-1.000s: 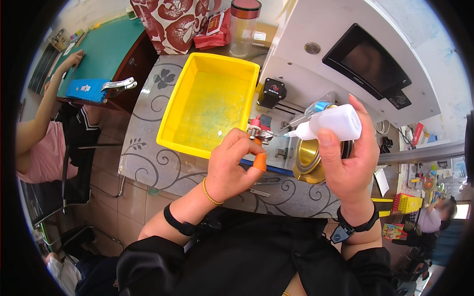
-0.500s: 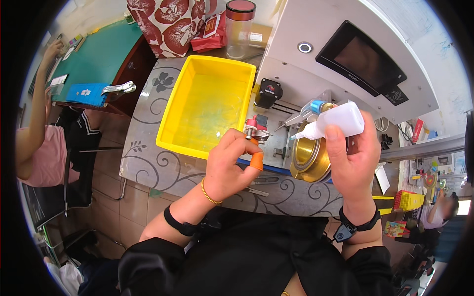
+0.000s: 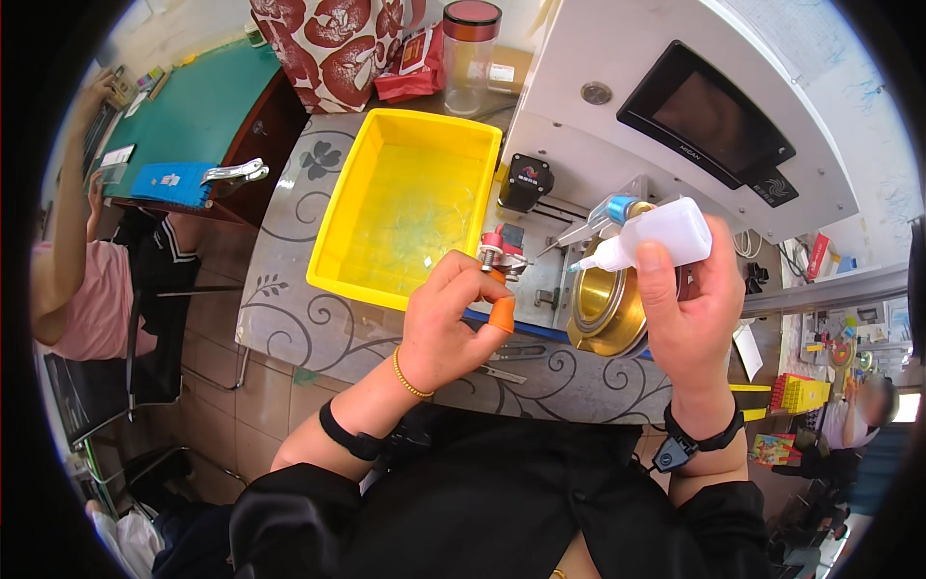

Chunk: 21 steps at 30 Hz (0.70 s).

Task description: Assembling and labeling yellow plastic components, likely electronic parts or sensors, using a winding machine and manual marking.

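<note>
Over the near edge of the patterned table (image 3: pixel 280 280), right of its middle, both hands hang at the front of a white machine (image 3: pixel 598 58). The right hand (image 3: pixel 690 314) holds a white squeeze bottle (image 3: pixel 666 236), its thumb pressed along the near side and the other fingers mostly hidden behind. The bottle lies tilted in the air, its long axis running from the upper right down to the left, so the nozzle (image 3: pixel 596 261) points toward the left hand (image 3: pixel 449 314). The nozzle tip hangs near the far left rim of a brass-coloured round part (image 3: pixel 617 333) and is apart from the small red-and-metal mechanism (image 3: pixel 497 253), which sits to its left.

That gap is the relation that matters: the mechanism is just beyond the left fingertips, so the left hand is nearer to it, while the bottle faces it from the right. The left fingers are curled, with forefinger and thumb drawn narrow and an orange finger cover (image 3: pixel 503 315) on the thumb; I cannot tell whether they pinch anything or touch the mechanism.

A yellow tray (image 3: pixel 313 272) stands beyond the left hand, between the table's left edge and the machine. A slim metal tool (image 3: pixel 503 374) lies toward the near edge, below the left thumb.
</note>
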Each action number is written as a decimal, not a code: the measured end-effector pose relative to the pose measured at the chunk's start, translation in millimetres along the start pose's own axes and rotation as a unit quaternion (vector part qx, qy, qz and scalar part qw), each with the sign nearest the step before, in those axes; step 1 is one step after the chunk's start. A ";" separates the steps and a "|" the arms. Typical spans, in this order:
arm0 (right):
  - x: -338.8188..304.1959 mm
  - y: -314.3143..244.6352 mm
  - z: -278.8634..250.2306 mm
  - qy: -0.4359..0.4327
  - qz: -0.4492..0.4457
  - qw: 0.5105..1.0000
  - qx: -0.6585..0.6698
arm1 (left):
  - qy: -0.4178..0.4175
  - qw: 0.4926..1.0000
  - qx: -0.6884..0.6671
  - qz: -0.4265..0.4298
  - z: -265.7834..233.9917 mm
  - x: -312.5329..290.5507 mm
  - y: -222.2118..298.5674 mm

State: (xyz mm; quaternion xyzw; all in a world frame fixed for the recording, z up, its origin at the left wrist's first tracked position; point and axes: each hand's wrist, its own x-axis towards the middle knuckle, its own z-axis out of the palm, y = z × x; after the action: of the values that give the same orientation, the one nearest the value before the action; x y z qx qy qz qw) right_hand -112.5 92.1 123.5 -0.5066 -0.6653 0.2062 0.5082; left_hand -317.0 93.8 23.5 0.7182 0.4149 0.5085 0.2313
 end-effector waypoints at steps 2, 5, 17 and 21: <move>-0.7 0.1 -0.3 0.000 -0.021 1.000 -0.011 | -0.003 1.000 0.002 -0.001 -0.8 -0.6 1.0; -9.2 -3.3 -15.3 0.006 -0.022 1.000 0.004 | -0.004 1.000 0.001 -0.003 -0.2 -3.0 -1.0; -90.7 32.6 -203.6 0.307 -0.051 0.949 0.059 | -0.006 0.999 0.040 0.018 6.1 -4.9 -2.5; -101.8 65.3 -224.0 0.375 0.029 0.915 -0.150 | -0.002 0.999 0.034 0.010 9.7 -5.4 -5.5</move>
State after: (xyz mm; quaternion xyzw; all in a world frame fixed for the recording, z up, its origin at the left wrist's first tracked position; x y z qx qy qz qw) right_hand 113.0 -25.6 113.6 -0.6360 -0.4345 -0.0865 0.6319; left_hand -310.8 93.2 12.8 0.7309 0.4244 0.4947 0.2023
